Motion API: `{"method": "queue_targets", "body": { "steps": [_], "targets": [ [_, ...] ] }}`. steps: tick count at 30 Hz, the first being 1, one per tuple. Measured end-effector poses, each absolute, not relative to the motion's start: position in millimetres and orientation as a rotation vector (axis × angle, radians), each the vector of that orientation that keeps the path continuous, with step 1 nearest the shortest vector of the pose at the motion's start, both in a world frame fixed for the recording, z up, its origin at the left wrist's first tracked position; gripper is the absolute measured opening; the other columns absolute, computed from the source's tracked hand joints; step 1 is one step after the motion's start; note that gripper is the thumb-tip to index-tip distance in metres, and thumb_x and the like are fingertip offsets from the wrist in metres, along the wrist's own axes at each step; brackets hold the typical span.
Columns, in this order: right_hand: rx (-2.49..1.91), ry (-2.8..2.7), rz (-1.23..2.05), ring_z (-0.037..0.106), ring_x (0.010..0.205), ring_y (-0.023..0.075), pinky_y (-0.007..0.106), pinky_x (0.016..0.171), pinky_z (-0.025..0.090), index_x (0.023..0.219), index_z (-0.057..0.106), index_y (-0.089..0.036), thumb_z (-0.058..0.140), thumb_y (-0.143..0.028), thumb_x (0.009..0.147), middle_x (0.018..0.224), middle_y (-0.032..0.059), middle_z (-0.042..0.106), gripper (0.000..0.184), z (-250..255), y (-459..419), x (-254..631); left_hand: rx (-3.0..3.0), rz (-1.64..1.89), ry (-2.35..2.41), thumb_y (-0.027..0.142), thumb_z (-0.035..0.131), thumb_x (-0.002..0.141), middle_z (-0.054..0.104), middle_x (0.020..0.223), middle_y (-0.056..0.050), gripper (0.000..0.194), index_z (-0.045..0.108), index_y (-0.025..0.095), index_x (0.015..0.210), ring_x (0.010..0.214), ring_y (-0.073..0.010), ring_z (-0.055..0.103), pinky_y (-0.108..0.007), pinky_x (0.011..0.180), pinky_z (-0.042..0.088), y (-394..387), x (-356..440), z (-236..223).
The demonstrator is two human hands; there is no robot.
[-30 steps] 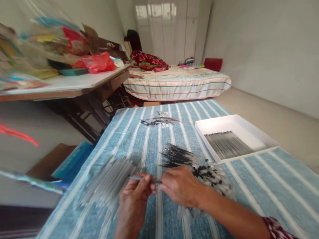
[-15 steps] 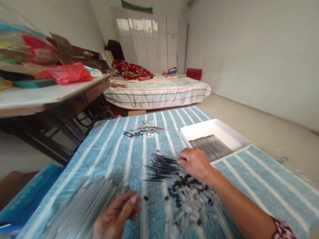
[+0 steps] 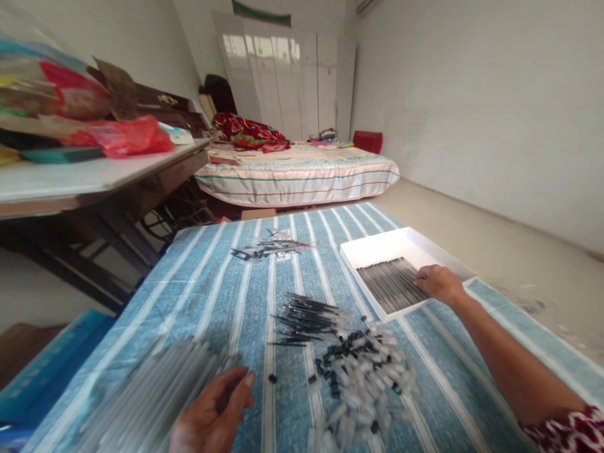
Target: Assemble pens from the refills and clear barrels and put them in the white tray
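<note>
My right hand (image 3: 441, 283) reaches into the white box (image 3: 453, 261), its fingers pinched at the right end of a row of clear pens (image 3: 391, 283). It appears to hold the end pen, mostly hidden by the fingers. My left hand (image 3: 214, 406) is loosely curled, palm inward, with nothing visible in it. It rests beside a bundle of translucent pen barrels (image 3: 151, 390). Between the hands lies a pile of black-tipped refills (image 3: 306, 318). Nearer me is a heap of clear caps (image 3: 358, 384) mixed with small black plugs (image 3: 335, 368).
A blue striped cloth (image 3: 221, 283) covers the table. Further back lies a small packet of thin dark pieces (image 3: 271, 247). A lone black plug (image 3: 272, 379) sits near my left hand. Beyond are a bed (image 3: 302, 179) and a side table (image 3: 94, 179) with bags.
My right hand has moved right, from above the refills into the white box at the end of the pen row. My left hand has shifted slightly left and down.
</note>
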State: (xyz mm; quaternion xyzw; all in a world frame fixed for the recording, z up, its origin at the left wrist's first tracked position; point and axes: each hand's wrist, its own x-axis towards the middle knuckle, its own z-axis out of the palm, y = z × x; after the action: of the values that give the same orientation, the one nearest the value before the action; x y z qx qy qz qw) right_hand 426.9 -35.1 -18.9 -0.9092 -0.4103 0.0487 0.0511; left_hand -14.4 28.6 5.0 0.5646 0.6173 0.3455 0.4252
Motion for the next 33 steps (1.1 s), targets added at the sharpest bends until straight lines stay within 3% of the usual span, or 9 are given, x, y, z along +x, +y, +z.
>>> {"method": "queue_targets", "body": {
  "steps": [11, 17, 28, 31, 33],
  "targets": [
    [-2.760, -1.312, 0.229, 0.062, 0.080, 0.0212, 0.026, 0.061, 0.039, 0.080, 0.072, -0.020, 0.050, -0.039, 0.080, 0.083, 0.0078, 0.069, 0.028, -26.0, -31.7, 435.6, 1.456, 0.832, 1.586, 0.041, 0.074, 0.051, 0.069, 0.060, -0.001, 0.027, 0.069, 0.024, 0.072, 0.056, -0.0248, 0.064, -0.031, 0.054, 0.050, 33.1, -23.6, 0.3],
    [-2.766, -1.357, 0.248, 0.062, 0.078, 0.0195, 0.025, 0.062, 0.039, 0.077, 0.071, -0.021, 0.052, -0.034, 0.079, 0.082, 0.0067, 0.068, 0.023, -24.1, -32.3, 434.8, 1.478, 0.877, 1.614, 0.041, 0.073, 0.051, 0.069, 0.063, -0.002, 0.027, 0.068, 0.023, 0.071, 0.058, -0.0249, 0.064, -0.029, 0.054, 0.050, 34.9, -26.4, 4.5],
    [-2.707, -1.450, 0.367, 0.062, 0.069, 0.0191, 0.031, 0.062, 0.039, 0.072, 0.071, -0.016, 0.054, -0.034, 0.082, 0.081, 0.0148, 0.069, 0.027, -23.8, -37.0, 442.0, 1.669, 1.020, 1.645, 0.036, 0.066, 0.063, 0.067, 0.060, -0.002, 0.019, 0.068, 0.020, 0.074, 0.055, -0.0201, 0.062, -0.026, 0.058, 0.046, 30.3, -38.5, -0.1],
    [-2.713, -1.421, 0.264, 0.060, 0.059, 0.0208, 0.035, 0.056, 0.038, 0.073, 0.072, -0.016, 0.058, -0.038, 0.079, 0.079, 0.0197, 0.068, 0.027, -28.4, -40.3, 449.8, 1.820, 0.947, 1.688, 0.032, 0.062, 0.069, 0.068, 0.068, -0.003, 0.015, 0.067, 0.020, 0.076, 0.064, -0.0207, 0.063, -0.026, 0.063, 0.046, 31.6, -44.9, -1.2],
    [-2.641, -1.459, 0.096, 0.057, 0.051, 0.0223, 0.036, 0.051, 0.037, 0.072, 0.072, -0.020, 0.056, -0.043, 0.079, 0.070, 0.0168, 0.068, 0.029, -28.7, -42.6, 447.1, 1.985, 0.839, 1.757, 0.027, 0.056, 0.074, 0.069, 0.075, -0.004, 0.014, 0.066, 0.019, 0.077, 0.072, -0.0211, 0.063, -0.027, 0.069, 0.045, 31.5, -47.2, -4.0]
  ]
}}
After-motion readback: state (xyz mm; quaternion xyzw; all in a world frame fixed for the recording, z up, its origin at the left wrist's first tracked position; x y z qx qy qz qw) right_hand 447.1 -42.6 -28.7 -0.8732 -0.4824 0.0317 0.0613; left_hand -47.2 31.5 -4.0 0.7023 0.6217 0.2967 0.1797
